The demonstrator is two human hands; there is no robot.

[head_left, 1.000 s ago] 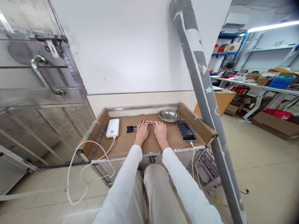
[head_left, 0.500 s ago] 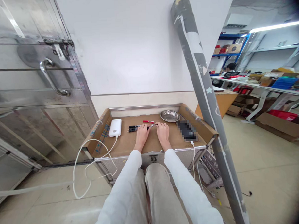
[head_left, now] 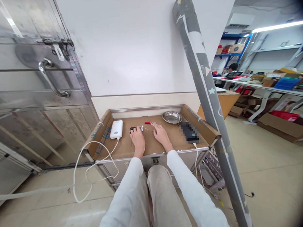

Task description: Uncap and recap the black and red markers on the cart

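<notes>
My left hand (head_left: 138, 139) lies over the small black markers (head_left: 132, 128) on the brown cardboard top, its fingers bent down around them. A pale, shiny marker end (head_left: 142, 128) pokes out past the fingertips at a tilt. How many markers are under the hand is hidden. My right hand (head_left: 162, 134) is stretched forward with its fingers extended. Its fingertips are at the right end of a red marker (head_left: 149, 123), which lies crosswise farther back. Whether they touch it is hard to make out.
A white power bank (head_left: 116, 129) with a looping white cable lies left. At right are a round metal dish (head_left: 172, 117) and a blurred dark phone (head_left: 190, 132) on a cable. A tall grey roll (head_left: 206, 78) leans beside the cart. A person sits far back right.
My hands have moved apart. The left went left onto the black markers, with the marker that was between both hands. My right hand let go and reached toward the red marker.
</notes>
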